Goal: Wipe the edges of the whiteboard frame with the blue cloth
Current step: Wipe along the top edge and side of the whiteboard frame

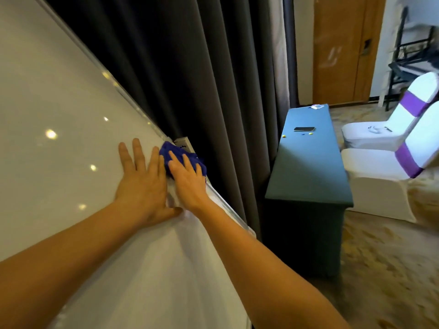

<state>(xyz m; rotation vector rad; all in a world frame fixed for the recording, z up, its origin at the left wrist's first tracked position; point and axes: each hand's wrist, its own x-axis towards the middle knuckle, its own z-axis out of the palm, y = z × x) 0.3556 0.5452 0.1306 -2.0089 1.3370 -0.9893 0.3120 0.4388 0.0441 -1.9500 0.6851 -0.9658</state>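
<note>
The whiteboard [52,115] fills the left of the view, tilted, with its pale metal frame edge [99,65] running diagonally down to the right. My right hand [187,179] presses the bunched blue cloth [172,151] against that frame edge, fingers spread over the cloth. My left hand [140,184] lies flat on the board surface just left of the right hand, fingers apart, holding nothing. A small white fitting [184,141] sits on the frame just beyond the cloth.
Dark grey curtains [190,67] hang right behind the board. A long table under a teal cover [306,167] stands to the right with a phone [304,128] on it. White covered chairs with purple bands [384,162] sit beyond, near a wooden door [342,48].
</note>
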